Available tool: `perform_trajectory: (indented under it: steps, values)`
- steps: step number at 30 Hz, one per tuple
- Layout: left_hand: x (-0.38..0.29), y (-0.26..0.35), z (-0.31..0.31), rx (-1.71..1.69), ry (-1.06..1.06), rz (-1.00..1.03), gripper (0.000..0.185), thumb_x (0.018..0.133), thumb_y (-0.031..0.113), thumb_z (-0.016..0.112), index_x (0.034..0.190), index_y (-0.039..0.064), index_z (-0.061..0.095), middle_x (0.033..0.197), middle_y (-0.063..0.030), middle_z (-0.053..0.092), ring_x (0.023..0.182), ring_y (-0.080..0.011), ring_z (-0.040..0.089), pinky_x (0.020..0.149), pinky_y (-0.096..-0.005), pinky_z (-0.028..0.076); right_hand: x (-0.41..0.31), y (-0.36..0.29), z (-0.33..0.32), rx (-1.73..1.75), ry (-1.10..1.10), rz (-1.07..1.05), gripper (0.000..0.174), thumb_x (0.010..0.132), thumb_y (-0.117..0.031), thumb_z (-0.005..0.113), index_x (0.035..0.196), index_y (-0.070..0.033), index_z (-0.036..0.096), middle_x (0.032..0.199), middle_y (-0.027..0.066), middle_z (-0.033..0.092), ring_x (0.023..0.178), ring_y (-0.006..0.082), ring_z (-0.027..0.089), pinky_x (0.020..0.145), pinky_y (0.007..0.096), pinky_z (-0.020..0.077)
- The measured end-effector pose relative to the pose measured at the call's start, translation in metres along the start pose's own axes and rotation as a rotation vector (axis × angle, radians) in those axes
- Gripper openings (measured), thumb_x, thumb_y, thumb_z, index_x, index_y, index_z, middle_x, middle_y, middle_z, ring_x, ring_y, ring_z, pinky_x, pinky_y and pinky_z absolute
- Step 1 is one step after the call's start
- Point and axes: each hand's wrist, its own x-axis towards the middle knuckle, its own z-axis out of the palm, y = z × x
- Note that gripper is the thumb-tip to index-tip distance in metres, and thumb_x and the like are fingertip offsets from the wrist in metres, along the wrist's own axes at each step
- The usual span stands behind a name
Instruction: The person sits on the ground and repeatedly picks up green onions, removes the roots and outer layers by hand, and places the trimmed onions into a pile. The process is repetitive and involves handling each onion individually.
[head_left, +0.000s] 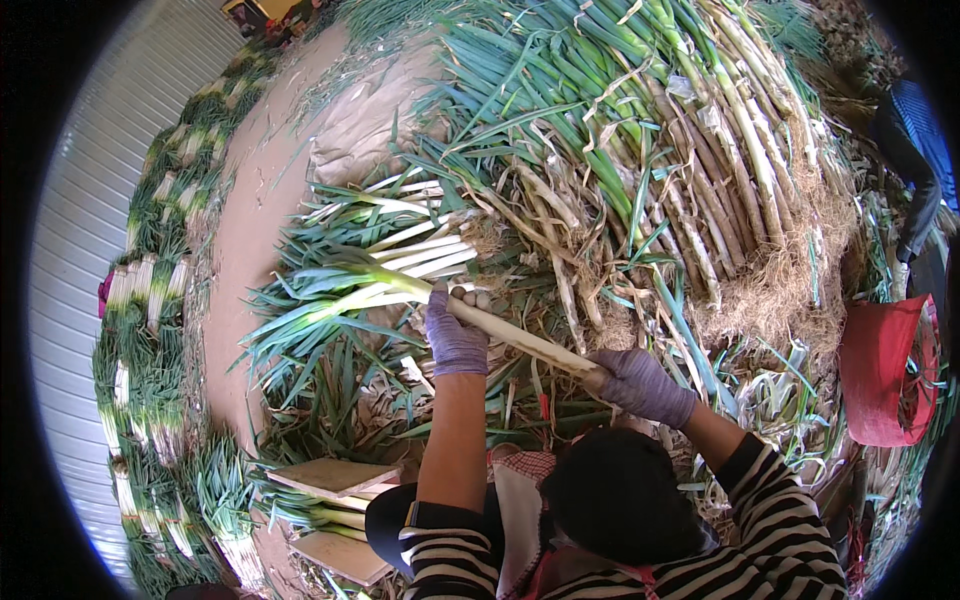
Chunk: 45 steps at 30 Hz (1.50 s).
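Note:
My left hand (459, 330), in a grey-purple glove with bare fingertips, is closed around the upper white stem of a large green onion (525, 341). My right hand (645, 386), gloved too, grips the same stalk near its root end, which the fingers partly hide. The stalk slants across in front of me, its green leaves towards the left. Just beyond my left hand lies a pile of peeled green onions (427, 255) with white stems and green leaves. A large heap of unpeeled green onions (697, 157) with brown, dry skins and hairy roots spreads beyond my right hand.
Stripped leaves and skins (330, 382) litter the ground. Onions lie between two boards (337, 476) at lower left. Bundled green onions (154, 352) line a corrugated wall (75, 247). A red container (885, 371) stands at right, near a person in blue (919, 142). A cloth sheet (367, 112) lies farther off.

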Motion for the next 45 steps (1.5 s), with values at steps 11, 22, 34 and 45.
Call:
perform_trajectory:
  steps: [11, 22, 34, 45]
  values:
    - [-0.024, -0.017, 0.006, -0.096, -0.331, -0.009, 0.011, 0.084, 0.024, 0.061, 0.082, 0.016, 0.055, 0.052, 0.0069, 0.045, 0.043, -0.0095, 0.04, 0.044, -0.0289, 0.038, -0.021, 0.017, -0.007, 0.195, 0.01, 0.251, 0.063, 0.089, -0.061, 0.034, 0.087, -0.005, 0.063, 0.056, 0.0055, 0.053, 0.055, 0.0158, 0.053, 0.052, 0.0324, 0.0426]
    - [-0.102, -0.026, 0.053, 0.035, -0.626, 0.023, 0.021, 0.093, 0.03, 0.048, 0.085, 0.012, 0.055, 0.049, 0.0075, 0.035, 0.04, -0.0071, 0.034, 0.044, -0.0265, 0.033, 0.007, 0.013, 0.005, -0.113, 0.092, -0.099, 0.046, 0.095, -0.042, 0.033, 0.09, -0.002, 0.056, 0.073, 0.0174, 0.058, 0.07, 0.0305, 0.059, 0.066, 0.04, 0.047]
    - [-0.135, -0.025, 0.061, 0.189, -0.416, 0.142, 0.018, 0.091, 0.027, 0.054, 0.092, 0.009, 0.053, 0.055, 0.0035, 0.042, 0.045, -0.0108, 0.042, 0.047, -0.0308, 0.042, -0.015, -0.044, 0.002, 0.025, 0.222, -0.211, 0.051, 0.095, -0.046, 0.033, 0.085, -0.002, 0.057, 0.063, 0.0194, 0.053, 0.06, 0.0293, 0.056, 0.057, 0.0398, 0.0449]
    - [-0.146, -0.031, 0.053, 0.197, -0.518, 0.154, 0.022, 0.091, 0.029, 0.054, 0.092, 0.007, 0.052, 0.054, 0.002, 0.041, 0.045, -0.0118, 0.044, 0.051, -0.0365, 0.05, -0.004, 0.007, 0.016, 0.696, 0.109, 0.243, 0.063, 0.091, -0.058, 0.033, 0.095, -0.001, 0.061, 0.086, 0.0124, 0.063, 0.082, 0.0211, 0.059, 0.076, 0.0358, 0.0465]
